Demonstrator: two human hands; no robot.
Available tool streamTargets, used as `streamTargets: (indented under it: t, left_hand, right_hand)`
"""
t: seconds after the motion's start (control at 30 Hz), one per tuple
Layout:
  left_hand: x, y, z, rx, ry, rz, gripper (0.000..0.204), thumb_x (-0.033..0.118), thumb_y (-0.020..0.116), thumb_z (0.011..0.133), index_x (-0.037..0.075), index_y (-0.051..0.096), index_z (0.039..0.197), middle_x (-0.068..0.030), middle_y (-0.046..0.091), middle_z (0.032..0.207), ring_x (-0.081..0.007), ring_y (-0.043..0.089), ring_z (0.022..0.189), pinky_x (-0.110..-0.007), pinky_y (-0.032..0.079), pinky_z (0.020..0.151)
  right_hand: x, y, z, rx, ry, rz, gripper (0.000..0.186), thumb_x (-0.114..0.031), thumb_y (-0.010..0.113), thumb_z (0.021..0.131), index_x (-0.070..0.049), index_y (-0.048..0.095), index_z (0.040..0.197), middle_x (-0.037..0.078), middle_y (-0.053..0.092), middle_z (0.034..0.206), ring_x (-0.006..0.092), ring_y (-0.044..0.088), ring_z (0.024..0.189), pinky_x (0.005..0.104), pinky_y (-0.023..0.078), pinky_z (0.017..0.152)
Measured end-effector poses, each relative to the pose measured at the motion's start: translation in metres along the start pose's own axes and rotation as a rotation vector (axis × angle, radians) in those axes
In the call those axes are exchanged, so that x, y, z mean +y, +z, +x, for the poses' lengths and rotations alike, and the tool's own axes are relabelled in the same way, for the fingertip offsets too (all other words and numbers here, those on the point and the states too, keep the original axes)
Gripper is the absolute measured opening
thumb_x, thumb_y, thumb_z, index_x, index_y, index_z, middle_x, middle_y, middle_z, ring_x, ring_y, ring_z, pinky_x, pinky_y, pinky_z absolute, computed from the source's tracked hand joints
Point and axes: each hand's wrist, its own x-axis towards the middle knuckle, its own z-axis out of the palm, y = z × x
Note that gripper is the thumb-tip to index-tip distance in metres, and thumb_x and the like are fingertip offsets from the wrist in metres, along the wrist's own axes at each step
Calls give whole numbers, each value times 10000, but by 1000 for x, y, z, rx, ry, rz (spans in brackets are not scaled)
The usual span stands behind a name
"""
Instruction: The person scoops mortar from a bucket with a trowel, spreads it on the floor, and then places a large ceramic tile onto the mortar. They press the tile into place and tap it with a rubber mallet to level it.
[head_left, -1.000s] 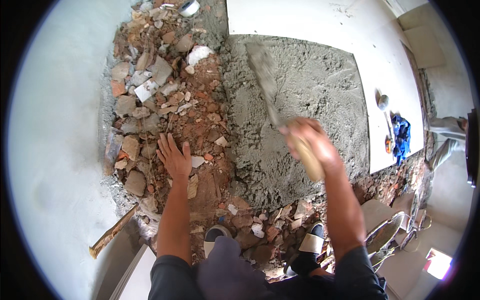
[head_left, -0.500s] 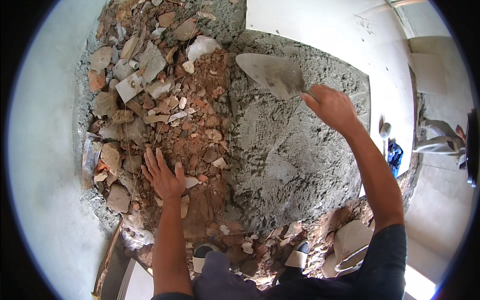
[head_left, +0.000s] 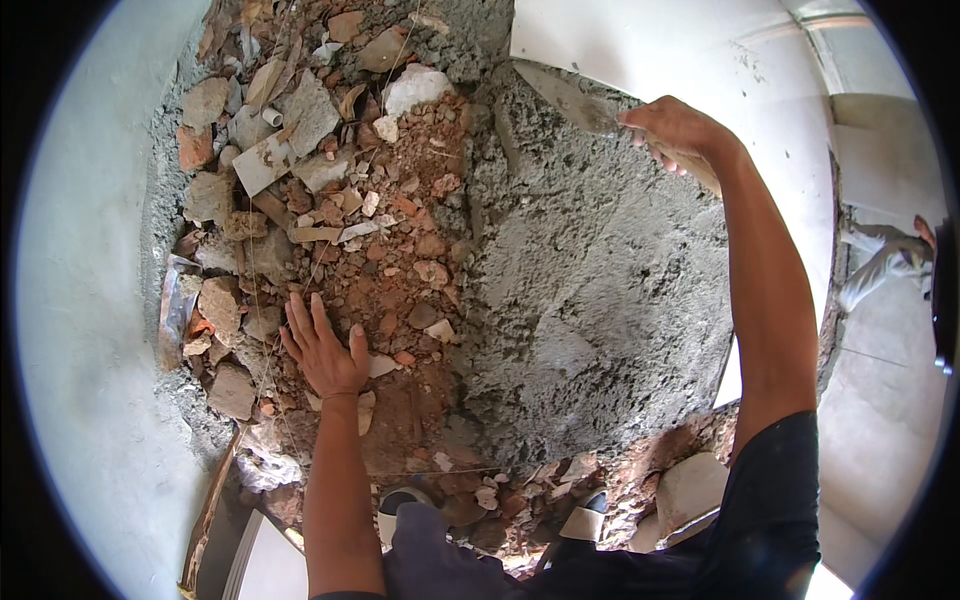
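Note:
My right hand [head_left: 680, 135] grips the handle of a pointed masonry trowel [head_left: 570, 100] at the far side of a wet grey mortar bed [head_left: 600, 270]. The blade is tilted, its tip close to the corner of a large white tile [head_left: 640, 40]; whether it touches the tile I cannot tell. Part of the handle is hidden by my fingers. My left hand [head_left: 328, 350] lies flat, fingers spread, on the reddish rubble [head_left: 400, 260] left of the mortar, beside stretched strings.
Broken stones [head_left: 310, 115] and brick pieces lie along the pale left wall [head_left: 90, 300]. More white tile runs down the right side. My shoes [head_left: 585, 520] stand in rubble at the near edge, by a stone slab [head_left: 690, 490]. Another person's leg [head_left: 885, 270] shows at far right.
My right hand has moved the trowel away from me and slightly right, from over the mortar toward the white tile's edge, tilting its blade. My left hand stays put.

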Motion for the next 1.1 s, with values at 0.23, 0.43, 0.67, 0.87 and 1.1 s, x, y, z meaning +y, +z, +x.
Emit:
streamTargets:
  t: [0.23,0.43,0.67,0.87,1.1]
  left_hand:
    - [0,1,-2,-7,8,2,667,485,384,939,77,316,1462,-174,234,1543,-348,197,1435,-533,103,1156]
    - [0,2,-1,2,7,-3,668,486,388,936,85,311,1465,-172,226,1545,-346,187,1437,-531,97,1158]
    - [-1,2,-1,-20,-8,-6,668,493,387,935,90,312,1463,-168,224,1547,-345,180,1437,-526,93,1159]
    - [0,1,0,-17,-18,0,665,494,390,937,95,314,1464,-165,230,1545,-346,186,1435,-527,95,1158]
    - [-1,3,-1,21,11,-20,658,495,379,949,98,307,1469,-163,232,1545,-343,196,1434,-526,103,1156]
  right_hand:
    - [28,39,-36,-281,-184,-110,408,-432,547,927,-78,572,726,-46,399,562,64,362,463,263,378,430]
    - [23,21,-62,-114,-173,-125,431,-444,544,940,-74,578,722,-66,371,534,58,338,455,244,284,409]
    - [-36,20,-16,-287,-151,-59,386,-352,519,969,-33,585,762,0,420,544,63,401,426,249,361,357]
    - [1,78,-97,-428,-416,-623,517,-474,456,951,-79,546,630,8,484,558,96,504,548,357,519,562]
    - [36,16,-28,-26,-33,117,462,-527,587,893,-72,641,837,13,522,598,92,478,500,296,471,453]
